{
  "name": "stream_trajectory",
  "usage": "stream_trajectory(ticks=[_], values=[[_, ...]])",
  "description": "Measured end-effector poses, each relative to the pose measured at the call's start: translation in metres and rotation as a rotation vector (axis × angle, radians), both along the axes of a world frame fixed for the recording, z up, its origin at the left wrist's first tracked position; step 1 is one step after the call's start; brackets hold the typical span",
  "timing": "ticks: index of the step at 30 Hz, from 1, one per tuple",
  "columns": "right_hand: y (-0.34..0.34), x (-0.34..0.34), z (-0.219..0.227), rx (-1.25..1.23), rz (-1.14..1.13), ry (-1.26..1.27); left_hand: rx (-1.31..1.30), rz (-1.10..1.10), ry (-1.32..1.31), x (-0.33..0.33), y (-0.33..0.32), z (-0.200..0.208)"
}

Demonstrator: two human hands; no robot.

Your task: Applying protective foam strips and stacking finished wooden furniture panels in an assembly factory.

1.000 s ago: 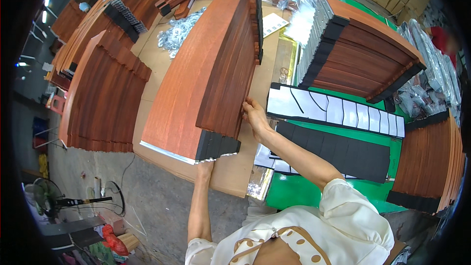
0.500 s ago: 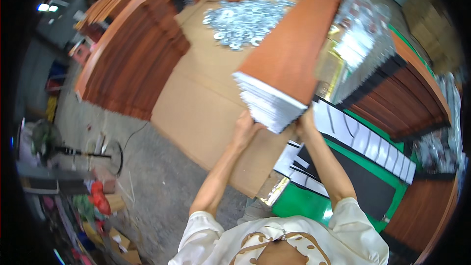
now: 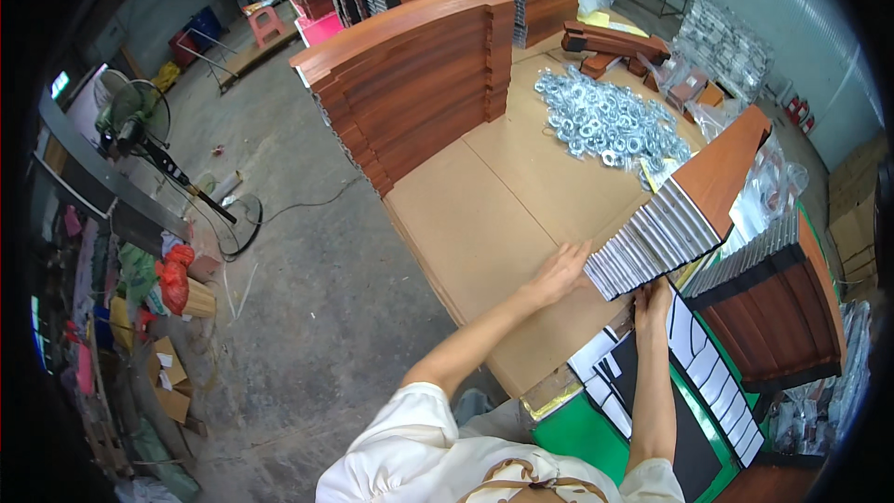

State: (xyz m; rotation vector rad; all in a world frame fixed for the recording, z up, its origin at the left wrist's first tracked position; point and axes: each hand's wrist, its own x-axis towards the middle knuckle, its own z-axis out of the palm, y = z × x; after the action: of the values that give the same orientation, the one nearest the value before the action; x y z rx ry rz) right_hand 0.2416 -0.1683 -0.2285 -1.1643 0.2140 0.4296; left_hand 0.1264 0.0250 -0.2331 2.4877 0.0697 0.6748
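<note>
A stack of long, curved, brown wood-look boards (image 3: 724, 174) lies at the right of the cardboard-covered table (image 3: 480, 224), its silvery-white layered end facing me. My left hand (image 3: 562, 272) is open, its fingers stretched out along the cardboard to the left lower corner of that end. At the right lower corner my right hand (image 3: 654, 300) is curled against the stack's lower edge, some of its fingers hidden. Just below my right hand lie white strips with black lines (image 3: 712, 363) and a black sheet on a green surface (image 3: 575, 424).
Beyond the stack lies a heap of metal washers (image 3: 610, 121). A tall pile of brown boards (image 3: 419, 84) stands at the table's far left, another pile (image 3: 773, 317) at the right. On the floor to the left stands a fan (image 3: 140, 116) with a trailing cable.
The view has swung, so the table sits further right. The board stack has come down onto the table's right side; my left hand has flattened beside it, and my right hand remains at its corner.
</note>
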Motion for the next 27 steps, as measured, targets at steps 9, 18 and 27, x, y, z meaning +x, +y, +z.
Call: stream_trajectory(ticks=[9, 18, 27], values=[[-0.071, -0.112, 0.08, -0.157, 0.231, -0.185, -0.138, 0.61, -0.511, -0.117, 0.192, 0.155], [0.068, -0.146, 0.1, -0.15, 0.869, -0.45, -1.164, 0.979, -0.43, -0.187, 0.246, 0.04], [0.259, -0.043, 0.055, 0.002, 0.575, -0.213, -1.26, 0.909, -0.488, -0.16, 0.287, 0.025]])
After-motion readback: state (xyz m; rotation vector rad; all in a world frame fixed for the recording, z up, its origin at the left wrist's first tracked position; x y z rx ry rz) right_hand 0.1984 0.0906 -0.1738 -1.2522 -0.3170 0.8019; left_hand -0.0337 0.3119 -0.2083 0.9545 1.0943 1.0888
